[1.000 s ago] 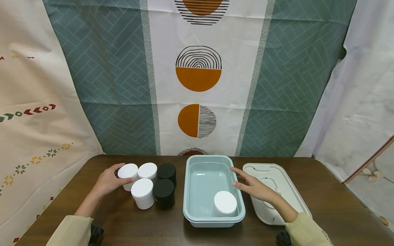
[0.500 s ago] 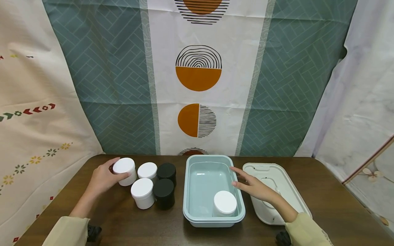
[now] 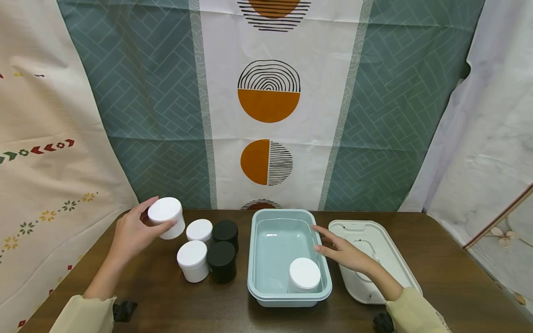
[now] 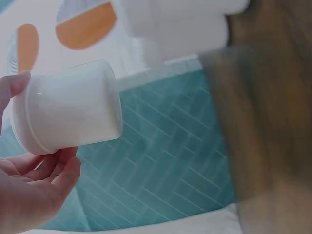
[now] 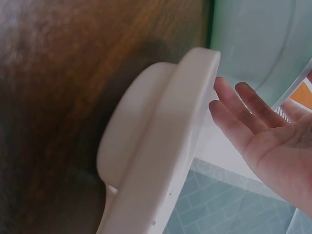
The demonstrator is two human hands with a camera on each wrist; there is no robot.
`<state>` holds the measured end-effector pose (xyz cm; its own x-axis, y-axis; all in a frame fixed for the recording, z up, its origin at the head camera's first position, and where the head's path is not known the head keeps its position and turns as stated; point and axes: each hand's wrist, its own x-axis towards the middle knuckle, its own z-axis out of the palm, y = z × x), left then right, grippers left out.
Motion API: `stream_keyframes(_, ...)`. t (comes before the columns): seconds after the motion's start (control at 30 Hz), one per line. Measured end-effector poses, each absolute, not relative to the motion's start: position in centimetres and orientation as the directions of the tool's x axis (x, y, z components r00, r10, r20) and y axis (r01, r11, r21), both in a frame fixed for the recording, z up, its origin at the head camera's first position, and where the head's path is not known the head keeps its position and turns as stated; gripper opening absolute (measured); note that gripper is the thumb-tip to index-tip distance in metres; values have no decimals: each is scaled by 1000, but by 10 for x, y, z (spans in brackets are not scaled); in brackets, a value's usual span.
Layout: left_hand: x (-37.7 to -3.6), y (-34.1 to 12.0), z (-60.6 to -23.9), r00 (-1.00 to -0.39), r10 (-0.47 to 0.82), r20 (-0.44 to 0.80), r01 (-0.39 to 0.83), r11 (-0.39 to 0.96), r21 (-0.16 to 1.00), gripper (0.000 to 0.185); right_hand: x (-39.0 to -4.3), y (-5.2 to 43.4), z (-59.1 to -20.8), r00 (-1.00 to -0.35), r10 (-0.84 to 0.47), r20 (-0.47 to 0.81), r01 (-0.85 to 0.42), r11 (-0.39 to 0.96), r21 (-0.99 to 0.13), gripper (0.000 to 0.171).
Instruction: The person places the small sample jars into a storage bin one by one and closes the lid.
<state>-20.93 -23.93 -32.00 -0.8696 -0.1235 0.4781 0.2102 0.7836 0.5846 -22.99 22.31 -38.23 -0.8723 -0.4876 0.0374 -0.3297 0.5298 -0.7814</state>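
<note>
A white lidded jar is raised off the table at the left, tilted slightly. My left hand grips it between the thumb on the near side and fingers on the far side. In the left wrist view, that jar's smooth side and base face right, with curled fingers under it. My right hand rests at the right rim of a light blue plastic tub, its fingers spread and relaxed. Inside the tub, near its front right corner, stands another white jar.
Two white jars and two black jars stand grouped left of the tub. A white plastic lid-like tray lies right of the tub, partly under my right forearm. Patterned cloth hangs behind the brown table.
My left hand has drawn the white jar leftward out of the group and lifted it off the table. The right hand has stayed in place.
</note>
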Motion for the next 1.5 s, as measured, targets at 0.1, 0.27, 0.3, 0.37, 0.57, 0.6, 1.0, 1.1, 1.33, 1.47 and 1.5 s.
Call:
stream_keyframes(0.1, -204, -231, -313, -861, -113, 496, 242, 766, 595, 71, -230, 223, -382, -872, -489, 36, -329, 529, -783, 60)
stream_keyframes(0.27, -195, -214, -305, -844, -70, 532, 342, 694, 633, 68, -229, 222, -382, -873, -486, 32, -323, 528, -786, 61)
stream_keyframes(0.3, -194, -210, -304, -841, -62, 538, 361, 675, 643, 68, -229, 222, -382, -873, -487, 32, -322, 526, -787, 61)
stream_keyframes(0.37, -192, -203, -302, -836, -47, 547, 394, 642, 657, 67, -229, 222, -382, -874, -486, 32, -322, 528, -786, 61)
stream_keyframes(0.57, -193, -182, -301, -823, 6, 568, 469, 572, 673, 65, -229, 223, -382, -873, -486, 33, -325, 531, -782, 60)
stream_keyframes(0.6, -193, -178, -301, -823, 15, 568, 477, 562, 675, 64, -229, 223, -382, -873, -487, 33, -326, 531, -782, 60)
stream_keyframes(1.0, -193, -137, -308, -840, 119, 530, 516, 481, 709, 62, -229, 223, -382, -870, -491, 31, -328, 532, -780, 60)
stream_keyframes(1.1, -192, -126, -311, -833, 140, 535, 531, 475, 702, 61, -229, 223, -381, -871, -490, 32, -327, 530, -782, 60)
stream_keyframes(1.33, -191, -103, -319, -819, 196, 539, 564, 449, 693, 62, -230, 223, -382, -870, -492, 32, -327, 527, -785, 60)
stream_keyframes(1.47, -189, -91, -325, -819, 242, 520, 572, 415, 707, 62, -230, 223, -383, -870, -492, 35, -329, 526, -784, 60)
stream_keyframes(1.5, -189, -88, -327, -816, 257, 517, 577, 408, 708, 62, -230, 223, -383, -870, -492, 36, -330, 527, -783, 60)
